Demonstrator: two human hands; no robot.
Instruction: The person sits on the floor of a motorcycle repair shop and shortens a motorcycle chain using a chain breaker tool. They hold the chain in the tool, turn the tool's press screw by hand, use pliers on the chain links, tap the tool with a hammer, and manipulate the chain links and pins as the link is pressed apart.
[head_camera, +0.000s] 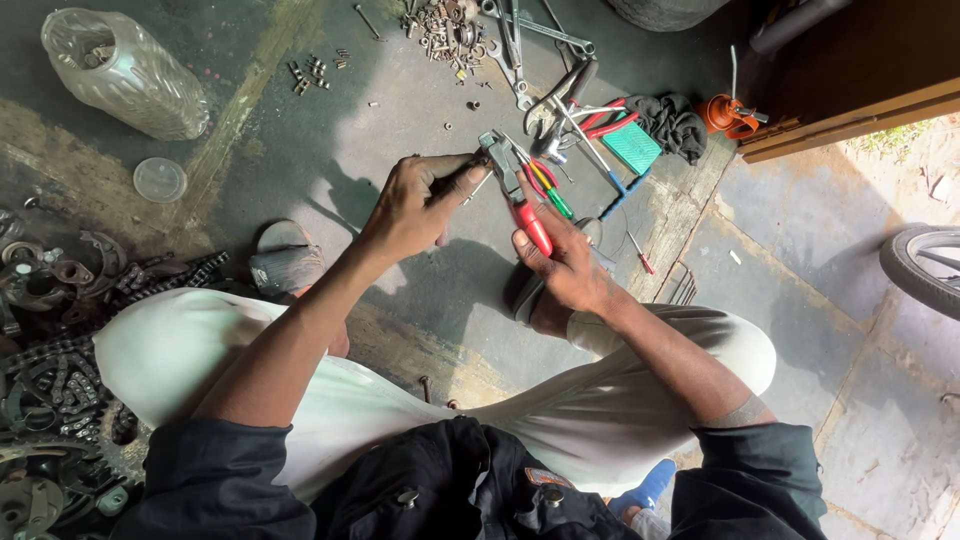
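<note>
Item: red-handled pliers (520, 195), above my knees, grasped in my right hand (565, 260); my left hand (415, 205) pinches a small dark part (462, 180) at their tip; scattered hand tools (570, 110) lie beyond

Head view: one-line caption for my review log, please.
Right hand grips red-handled pliers on a small part pinched by the left hand.

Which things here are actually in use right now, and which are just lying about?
In use:
- red-handled pliers, held in the right hand
- small dark part, pinched in the left hand at the pliers' tip

Lying about:
- spanners
- heap of nuts and bolts
- green pad
- black rag
- clear plastic jar
- chains and sprockets
</note>
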